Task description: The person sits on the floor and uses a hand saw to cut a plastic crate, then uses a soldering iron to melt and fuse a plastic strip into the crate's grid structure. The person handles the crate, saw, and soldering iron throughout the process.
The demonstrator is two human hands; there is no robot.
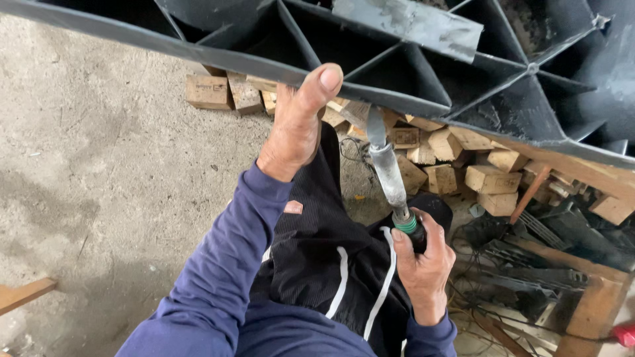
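My left hand (299,122) grips the lower rim of a large black ribbed plastic panel (423,79), thumb up against its edge. My right hand (423,264) holds a tool (390,175) with a grey metal barrel and a green-and-black collar. The tool's flat tip touches the panel's rim just right of my left hand. A grey patch (410,23) lies across the ribs higher up. Blue sleeves cover both arms, and my leg in black trousers with white stripes (331,258) is below.
Several small wooden blocks (463,168) lie piled on the concrete floor (99,165) under the panel. Dark scrap pieces, wires and wooden battens (549,264) crowd the right side. A wooden plank end (23,294) shows at the left edge, a red object (625,334) at the bottom right.
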